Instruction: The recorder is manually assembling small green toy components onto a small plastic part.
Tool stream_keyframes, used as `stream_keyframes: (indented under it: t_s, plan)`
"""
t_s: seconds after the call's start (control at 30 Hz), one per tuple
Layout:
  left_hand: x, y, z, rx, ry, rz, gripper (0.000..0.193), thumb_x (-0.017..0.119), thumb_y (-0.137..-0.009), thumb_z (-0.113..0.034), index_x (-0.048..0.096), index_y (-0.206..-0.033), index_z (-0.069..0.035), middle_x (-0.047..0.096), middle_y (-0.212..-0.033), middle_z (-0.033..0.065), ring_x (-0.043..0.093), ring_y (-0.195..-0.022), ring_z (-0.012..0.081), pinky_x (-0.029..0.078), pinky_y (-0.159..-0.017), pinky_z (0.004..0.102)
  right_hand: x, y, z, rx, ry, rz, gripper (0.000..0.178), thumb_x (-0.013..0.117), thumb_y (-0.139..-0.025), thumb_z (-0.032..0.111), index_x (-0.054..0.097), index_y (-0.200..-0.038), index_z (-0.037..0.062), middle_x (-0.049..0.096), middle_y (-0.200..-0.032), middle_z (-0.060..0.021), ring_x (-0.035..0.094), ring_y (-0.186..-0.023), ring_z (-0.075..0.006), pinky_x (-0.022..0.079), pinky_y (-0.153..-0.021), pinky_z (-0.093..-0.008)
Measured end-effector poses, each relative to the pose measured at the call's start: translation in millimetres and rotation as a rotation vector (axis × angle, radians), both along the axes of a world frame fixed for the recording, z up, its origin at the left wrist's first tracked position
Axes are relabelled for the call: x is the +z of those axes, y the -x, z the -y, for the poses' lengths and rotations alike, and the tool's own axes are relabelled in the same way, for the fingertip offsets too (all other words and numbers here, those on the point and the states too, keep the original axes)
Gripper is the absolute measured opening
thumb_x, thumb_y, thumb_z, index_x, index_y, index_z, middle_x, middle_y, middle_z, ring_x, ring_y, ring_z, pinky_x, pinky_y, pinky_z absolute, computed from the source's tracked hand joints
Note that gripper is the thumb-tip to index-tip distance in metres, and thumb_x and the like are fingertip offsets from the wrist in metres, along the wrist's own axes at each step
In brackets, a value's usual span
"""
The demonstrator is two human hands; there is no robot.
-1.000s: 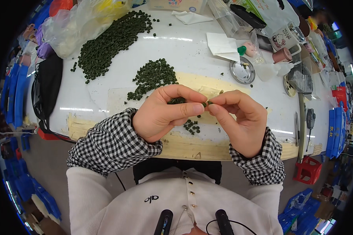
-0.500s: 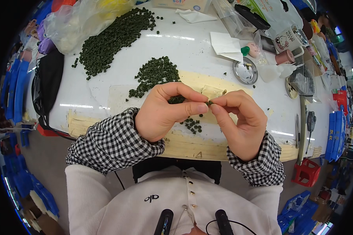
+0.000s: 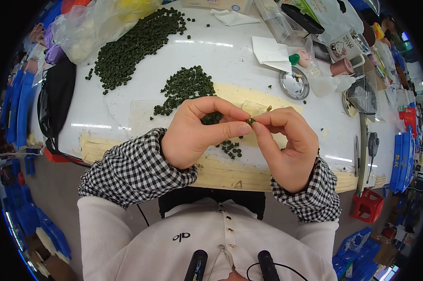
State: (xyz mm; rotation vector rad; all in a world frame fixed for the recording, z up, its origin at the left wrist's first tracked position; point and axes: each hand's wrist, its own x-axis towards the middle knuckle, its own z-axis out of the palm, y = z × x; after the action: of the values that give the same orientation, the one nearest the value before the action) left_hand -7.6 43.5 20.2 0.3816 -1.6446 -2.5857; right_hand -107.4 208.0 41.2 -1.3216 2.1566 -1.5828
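My left hand (image 3: 204, 129) and my right hand (image 3: 288, 140) meet over the near part of the table, thumb and forefinger of each pinched together. Between their fingertips is a tiny dark green piece (image 3: 250, 121), mostly covered by the fingers. Beyond my left hand lies a heap of small dark green parts (image 3: 190, 86). Several more loose green parts (image 3: 231, 149) are spread just below the fingertips. A far larger pile of dark green parts (image 3: 136, 49) stretches across the far left. Checkered sleeve covers wrap both forearms.
Clear plastic bags (image 3: 96, 35) lie at the far left beside a black cloth (image 3: 61, 93). To the right are a white paper (image 3: 270, 50), a round metal lid (image 3: 294, 84), a spool (image 3: 341, 67) and a mug (image 3: 345, 47). Tweezers (image 3: 356, 149) and a screwdriver (image 3: 372, 145) lie near the right edge.
Both hands stay almost in place, still pinching. The green piece between the fingertips shows slightly more now, and the fingers have shifted very little.
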Motion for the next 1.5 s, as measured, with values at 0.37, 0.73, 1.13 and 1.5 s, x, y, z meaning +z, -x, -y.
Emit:
stream_keyframes:
  t_s: [0.37,0.73,1.13,1.5]
  plan:
    - [-1.8,0.1,0.6,0.073,0.181,-0.051,0.018,0.071,-0.077,0.007,0.067,-0.093,-0.001,0.066,-0.089,0.0042,0.056,-0.081,0.0084,0.046,-0.072,0.0235,-0.9,-1.6,-0.8,0.018,0.016,0.235,0.013,0.064,-0.083,-0.002,0.065,-0.096,-0.0034,0.063,-0.084,-0.0099,0.063,-0.074,-0.0136,0.051,-0.069,-0.0239]
    - [5.0,0.3,5.9,0.079,0.418,-0.055,0.014,0.071,-0.077,0.005,0.071,-0.09,0.0,0.067,-0.086,0.0047,0.055,-0.075,0.0078,0.044,-0.07,0.0225,-1.4,-1.4,-3.2,0.071,-0.03,0.076,0.019,0.061,-0.085,-0.004,0.066,-0.103,-0.0049,0.065,-0.085,-0.0126,0.061,-0.073,-0.0146,0.05,-0.066,-0.0239]
    - [6.0,5.6,9.8,0.041,0.176,-0.037,0.015,0.07,-0.081,-0.001,0.07,-0.095,-0.002,0.065,-0.08,0.0022,0.054,-0.07,0.0059,0.043,-0.062,0.0199,0.6,4.1,-4.7,0.09,0.0,0.062,0.024,0.064,-0.083,-0.005,0.066,-0.106,-0.0023,0.065,-0.088,-0.012,0.063,-0.075,-0.0163,0.051,-0.068,-0.0253]
    - [1.8,3.0,6.5,-0.078,-0.106,0.014,0.013,0.069,-0.083,-0.002,0.067,-0.096,-0.002,0.049,-0.065,-0.0061,0.04,-0.058,0.0033,0.035,-0.053,0.0196,1.3,2.7,-1.7,0.079,0.014,-0.197,0.022,0.067,-0.079,-0.007,0.066,-0.1,-0.0011,0.065,-0.089,-0.0121,0.065,-0.076,-0.0203,0.051,-0.068,-0.0269]
